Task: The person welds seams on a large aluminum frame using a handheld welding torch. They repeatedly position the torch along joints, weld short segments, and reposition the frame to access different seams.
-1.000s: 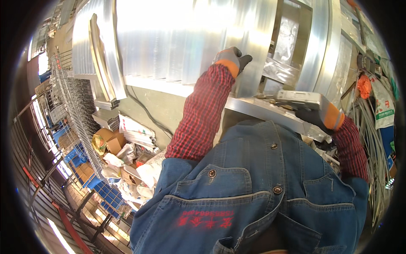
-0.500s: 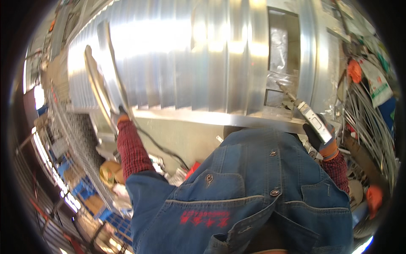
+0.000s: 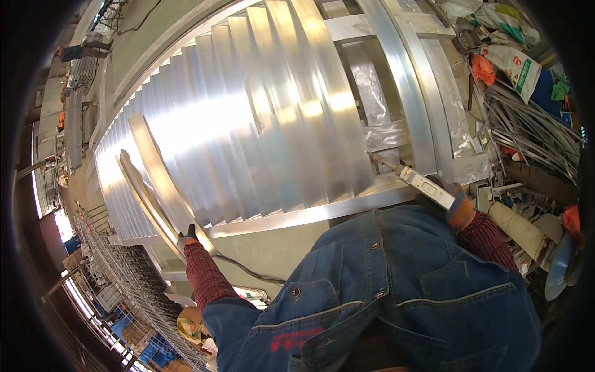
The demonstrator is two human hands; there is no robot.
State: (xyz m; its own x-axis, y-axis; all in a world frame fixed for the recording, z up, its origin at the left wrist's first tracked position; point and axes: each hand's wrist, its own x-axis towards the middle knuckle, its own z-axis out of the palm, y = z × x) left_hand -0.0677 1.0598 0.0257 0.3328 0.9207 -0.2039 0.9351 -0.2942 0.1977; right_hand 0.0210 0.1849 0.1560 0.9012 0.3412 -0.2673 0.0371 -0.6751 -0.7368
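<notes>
My left hand [image 3: 189,238], in a dark glove with an orange cuff, is closed around the near end of a long metal strip [image 3: 160,162]. A second, narrower strip [image 3: 144,197] runs beside it. Both slant over a row of shiny metal profiles [image 3: 229,149] laid side by side. My right hand [image 3: 457,208], gloved the same way, grips a handheld tool [image 3: 427,189] with a pale flat body and slim nozzle. Its nozzle points away to the left, near the bench's front edge [image 3: 310,214]. What the tool is exactly, I cannot tell.
Bare frame bars [image 3: 400,74] and plastic-wrapped pieces [image 3: 372,93] lie right of the profiles. Farther right are a tangle of thin metal strips [image 3: 533,124] and a white bag [image 3: 514,68]. A dark cable [image 3: 248,268] hangs below the front edge. Another person [image 3: 80,51] stands far left.
My view has tilted, so the profiles and strips sit lower in it and more of the far side shows. Both hands keep their holds; the tool's nozzle appears nearer the profiles' right edge.
</notes>
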